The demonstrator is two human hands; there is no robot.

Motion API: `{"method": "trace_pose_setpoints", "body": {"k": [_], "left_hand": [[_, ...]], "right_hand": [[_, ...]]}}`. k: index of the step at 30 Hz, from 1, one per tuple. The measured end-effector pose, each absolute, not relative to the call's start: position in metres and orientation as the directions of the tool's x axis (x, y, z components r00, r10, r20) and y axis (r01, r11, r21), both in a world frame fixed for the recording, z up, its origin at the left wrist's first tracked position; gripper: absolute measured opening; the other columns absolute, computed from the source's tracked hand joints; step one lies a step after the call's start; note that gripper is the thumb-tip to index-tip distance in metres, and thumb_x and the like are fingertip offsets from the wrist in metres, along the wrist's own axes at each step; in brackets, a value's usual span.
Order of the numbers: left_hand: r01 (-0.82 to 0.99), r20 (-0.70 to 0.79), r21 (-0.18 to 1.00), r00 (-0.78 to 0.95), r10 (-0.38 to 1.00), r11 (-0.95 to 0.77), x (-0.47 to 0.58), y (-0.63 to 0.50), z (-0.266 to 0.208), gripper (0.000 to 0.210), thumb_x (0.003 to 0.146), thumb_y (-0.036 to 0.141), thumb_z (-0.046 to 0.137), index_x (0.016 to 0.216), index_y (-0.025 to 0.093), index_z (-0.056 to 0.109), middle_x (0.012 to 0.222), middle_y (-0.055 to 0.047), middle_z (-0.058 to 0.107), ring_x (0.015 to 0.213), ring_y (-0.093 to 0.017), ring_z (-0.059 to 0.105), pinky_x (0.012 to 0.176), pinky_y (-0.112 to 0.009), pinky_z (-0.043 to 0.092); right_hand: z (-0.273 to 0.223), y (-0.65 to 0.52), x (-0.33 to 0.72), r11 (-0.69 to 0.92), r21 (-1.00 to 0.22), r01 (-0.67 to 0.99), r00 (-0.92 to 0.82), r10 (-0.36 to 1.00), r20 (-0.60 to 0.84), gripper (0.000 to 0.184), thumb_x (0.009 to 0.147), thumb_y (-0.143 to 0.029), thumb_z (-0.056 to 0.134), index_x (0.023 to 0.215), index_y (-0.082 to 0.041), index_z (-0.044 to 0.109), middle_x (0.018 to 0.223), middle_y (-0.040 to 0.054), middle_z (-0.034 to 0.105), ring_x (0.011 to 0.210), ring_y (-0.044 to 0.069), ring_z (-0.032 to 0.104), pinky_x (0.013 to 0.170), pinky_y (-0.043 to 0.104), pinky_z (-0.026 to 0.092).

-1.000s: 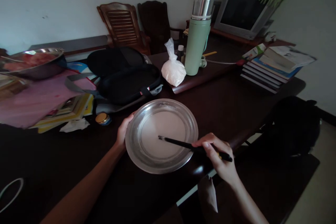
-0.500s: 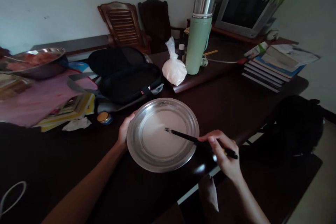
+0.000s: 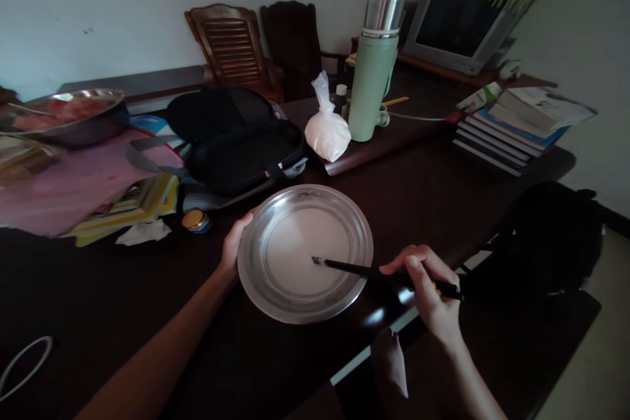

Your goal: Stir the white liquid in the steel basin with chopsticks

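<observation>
A round steel basin [image 3: 305,310] with a wide rim rests on the dark table, holding a pale, milky mixture [image 3: 295,236]. My left hand [image 3: 235,243] grips its left rim, the fingers partly hidden beneath the edge. In my right hand [image 3: 426,275], closed at the basin's right side, are black chopsticks [image 3: 349,268] pressed together, with a bit of yellow near the upper end. Their wet, whitish tips meet the mixture near the middle of the basin. Behind the basin, a tied clear bag of white powder [image 3: 328,134] sits beside a green thermos flask [image 3: 371,79].
An open black bag [image 3: 236,151] lies behind left, with a small gold-lidded jar [image 3: 195,220] before it. Further left are papers [image 3: 132,207] and a metal bowl of reddish pieces [image 3: 103,121]. Stacked books [image 3: 512,125] stand right; a black backpack [image 3: 551,236] is beyond the table edge.
My right hand has shifted right and slightly toward me, drawing the chopstick tips a little lower in the mixture. My left hand keeps its grip on the basin.
</observation>
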State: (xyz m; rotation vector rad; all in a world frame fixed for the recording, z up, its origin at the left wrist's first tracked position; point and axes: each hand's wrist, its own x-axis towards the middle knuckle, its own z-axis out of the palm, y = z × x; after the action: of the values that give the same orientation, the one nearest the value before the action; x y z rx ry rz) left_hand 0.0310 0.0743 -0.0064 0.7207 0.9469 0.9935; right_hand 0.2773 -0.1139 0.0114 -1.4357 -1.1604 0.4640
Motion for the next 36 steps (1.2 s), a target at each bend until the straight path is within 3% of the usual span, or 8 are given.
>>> {"method": "trace_pose_setpoints", "body": {"k": [4,10,16,22,27,31,36], "left_hand": [[-0.352,-0.300,0.858,0.247,0.921,0.374,0.031,0.074,-0.006,0.022,0.076,0.028,0.061,0.092,0.017,0.072,0.078,-0.003,0.073,0.089,-0.026,0.069,0.079,-0.033,0.056],[-0.348,-0.314,0.858,0.226,0.922,0.377,0.031,0.073,-0.005,0.020,0.077,0.028,0.061,0.090,0.017,0.072,0.074,-0.002,0.072,0.084,-0.025,0.070,0.077,-0.032,0.056],[-0.326,-0.306,0.868,0.243,0.920,0.375,0.031,0.074,-0.005,0.022,0.077,0.030,0.063,0.093,0.018,0.071,0.076,-0.002,0.072,0.084,-0.024,0.070,0.075,-0.030,0.056],[-0.349,-0.305,0.860,0.232,0.924,0.372,0.030,0.074,-0.006,0.025,0.073,0.030,0.067,0.093,0.017,0.071,0.078,-0.004,0.072,0.090,-0.026,0.069,0.080,-0.032,0.055],[-0.338,-0.306,0.865,0.231,0.924,0.371,0.030,0.074,-0.006,0.025,0.072,0.031,0.068,0.093,0.017,0.071,0.074,-0.002,0.071,0.087,-0.026,0.070,0.078,-0.031,0.055],[-0.352,-0.287,0.862,0.257,0.923,0.366,0.029,0.074,-0.007,0.026,0.072,0.031,0.068,0.093,0.016,0.070,0.079,-0.004,0.073,0.091,-0.026,0.069,0.081,-0.032,0.054],[-0.350,-0.292,0.865,0.233,0.928,0.360,0.028,0.073,-0.008,0.026,0.072,0.031,0.068,0.093,0.016,0.070,0.081,-0.004,0.073,0.092,-0.027,0.069,0.081,-0.032,0.054]], "right_hand": [[0.011,-0.111,0.273,0.224,-0.883,0.413,0.254,0.903,0.347,0.022,0.096,-0.027,0.053,0.087,-0.026,0.073,0.080,0.0005,0.073,0.075,0.016,0.066,0.068,0.028,0.048],[0.012,-0.117,0.278,0.163,-0.896,0.414,0.426,0.835,0.349,0.027,0.097,-0.028,0.050,0.080,-0.024,0.071,0.075,0.0010,0.071,0.068,0.015,0.063,0.063,0.027,0.047],[0.013,-0.112,0.277,0.232,-0.858,0.458,0.242,0.896,0.372,0.021,0.095,-0.028,0.054,0.088,-0.025,0.073,0.080,0.0027,0.074,0.077,0.019,0.067,0.070,0.032,0.051],[0.011,-0.117,0.281,0.164,-0.890,0.425,0.413,0.840,0.352,0.025,0.097,-0.028,0.050,0.083,-0.024,0.071,0.077,0.0020,0.071,0.071,0.017,0.064,0.064,0.029,0.048],[0.014,-0.111,0.272,0.266,-0.861,0.434,0.226,0.893,0.389,0.020,0.096,-0.025,0.053,0.089,-0.026,0.073,0.081,0.0010,0.074,0.076,0.017,0.065,0.071,0.031,0.048],[0.016,-0.108,0.278,0.209,-0.845,0.493,0.329,0.854,0.404,0.019,0.095,-0.027,0.055,0.089,-0.026,0.073,0.083,0.0011,0.074,0.077,0.018,0.066,0.070,0.031,0.047],[0.022,-0.119,0.283,0.177,-0.878,0.444,0.430,0.818,0.382,0.026,0.096,-0.029,0.051,0.080,-0.025,0.071,0.075,0.0006,0.071,0.072,0.017,0.066,0.067,0.029,0.048]]}}
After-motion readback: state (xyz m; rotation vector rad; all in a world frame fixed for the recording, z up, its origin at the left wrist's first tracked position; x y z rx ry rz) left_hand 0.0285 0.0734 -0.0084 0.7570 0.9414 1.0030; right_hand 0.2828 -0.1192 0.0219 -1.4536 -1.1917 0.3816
